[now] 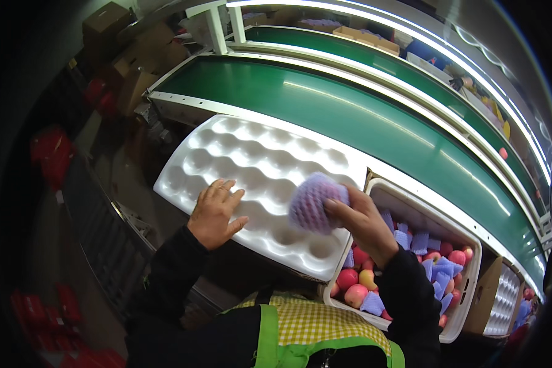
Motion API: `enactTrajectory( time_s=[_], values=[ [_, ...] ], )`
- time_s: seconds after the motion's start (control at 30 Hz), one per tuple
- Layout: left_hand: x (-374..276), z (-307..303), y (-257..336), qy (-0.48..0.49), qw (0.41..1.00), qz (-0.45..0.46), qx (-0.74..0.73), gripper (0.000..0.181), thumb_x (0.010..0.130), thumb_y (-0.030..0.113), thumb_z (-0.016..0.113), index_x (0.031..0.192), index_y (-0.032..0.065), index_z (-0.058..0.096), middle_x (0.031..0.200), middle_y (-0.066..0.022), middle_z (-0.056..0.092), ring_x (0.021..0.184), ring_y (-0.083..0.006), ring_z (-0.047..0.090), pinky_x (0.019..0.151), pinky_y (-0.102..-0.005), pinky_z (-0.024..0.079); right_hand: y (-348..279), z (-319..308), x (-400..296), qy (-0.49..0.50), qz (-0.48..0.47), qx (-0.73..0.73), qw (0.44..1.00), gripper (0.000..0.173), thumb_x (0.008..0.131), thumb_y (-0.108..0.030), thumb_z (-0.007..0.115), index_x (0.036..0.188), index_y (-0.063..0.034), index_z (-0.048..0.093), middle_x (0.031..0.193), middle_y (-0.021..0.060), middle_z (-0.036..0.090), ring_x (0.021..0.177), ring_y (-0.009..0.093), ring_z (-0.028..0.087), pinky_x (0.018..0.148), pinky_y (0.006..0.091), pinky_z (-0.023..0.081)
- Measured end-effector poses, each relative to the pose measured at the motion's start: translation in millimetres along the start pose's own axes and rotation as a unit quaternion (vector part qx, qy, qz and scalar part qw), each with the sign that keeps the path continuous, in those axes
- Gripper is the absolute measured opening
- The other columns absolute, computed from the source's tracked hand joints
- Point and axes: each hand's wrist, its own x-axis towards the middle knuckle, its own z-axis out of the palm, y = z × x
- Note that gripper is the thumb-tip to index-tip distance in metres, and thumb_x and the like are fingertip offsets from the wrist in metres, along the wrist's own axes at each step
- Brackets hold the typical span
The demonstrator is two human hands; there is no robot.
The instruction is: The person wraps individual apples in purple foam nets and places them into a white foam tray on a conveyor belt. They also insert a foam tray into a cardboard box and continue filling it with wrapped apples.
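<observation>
My right hand (361,218) grips an apple in a lilac foam net (316,203), held above the right part of a white moulded foam tray (257,181). Rows of round hollows cover the tray, and those in sight hold no fruit. Over the tray's left front edge, my left hand (217,214) has its fingers spread and holds nothing; whether it touches the tray I cannot tell. To the right, partly behind my right forearm, a white plastic crate (470,271) contains loose red apples (356,295) and lilac foam nets (441,278).
Behind the tray runs a green conveyor belt (331,108) with a white metal rim, and a second green belt (299,39) lies beyond it. A cardboard box with another moulded tray (503,301) stands right of the crate. Red bags (53,154) and cardboard boxes (106,20) are at left.
</observation>
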Motion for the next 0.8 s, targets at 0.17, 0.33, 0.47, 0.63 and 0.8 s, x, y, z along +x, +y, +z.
enactTrajectory(
  time_s=[0.17,0.33,0.47,0.63,0.8],
  values=[
    [-4,21,-15,-0.006,0.999,-0.015,-0.050,0.054,0.076,0.032,0.062,0.118,0.0023,0.047,0.125,-0.0206,0.042,0.122,-0.0373,0.031,0.100,-0.0456,0.025,28,48,94,-0.050,0.054,-0.050,0.996,0.047,0.083,-0.035,0.058,0.099,0.0082,0.050,0.083,0.0151,0.060,0.067,0.017,0.061,0.053,0.0269,0.052],
    [-6,25,-23,0.008,0.998,-0.003,-0.070,0.053,0.073,0.028,0.065,0.115,0.0022,0.049,0.121,-0.0187,0.044,0.118,-0.0349,0.036,0.099,-0.0435,0.028,50,66,129,-0.015,0.065,-0.272,0.960,0.052,0.079,-0.043,0.057,0.078,0.0092,0.056,0.067,0.0192,0.061,0.056,0.023,0.062,0.050,0.0313,0.051],
    [-5,24,-25,0.015,0.996,0.013,-0.082,0.051,0.073,0.027,0.065,0.113,-0.0006,0.049,0.119,-0.0203,0.046,0.116,-0.0350,0.039,0.097,-0.0424,0.031,60,59,143,-0.057,0.052,-0.418,0.905,0.053,0.085,-0.047,0.047,0.077,0.0049,0.053,0.060,0.0141,0.056,0.045,0.018,0.057,0.041,0.0283,0.047],
    [-2,21,-37,0.024,0.974,-0.046,-0.220,0.058,0.074,0.029,0.066,0.115,-0.0042,0.043,0.118,-0.0240,0.045,0.116,-0.0372,0.039,0.096,-0.0415,0.035,57,62,139,-0.054,0.071,-0.377,0.922,0.060,0.082,-0.052,0.047,0.071,0.0062,0.056,0.058,0.0193,0.057,0.056,0.029,0.061,0.054,0.0378,0.048],
    [46,11,-31,0.015,0.985,0.014,-0.170,0.072,0.072,0.030,0.068,0.127,-0.0010,0.034,0.127,-0.0246,0.037,0.120,-0.0368,0.035,0.099,-0.0405,0.032,63,56,140,-0.075,-0.022,-0.385,0.920,0.059,0.084,-0.052,0.043,0.069,0.0038,0.055,0.057,0.0177,0.057,0.054,0.027,0.060,0.053,0.0351,0.048]
  ],
)
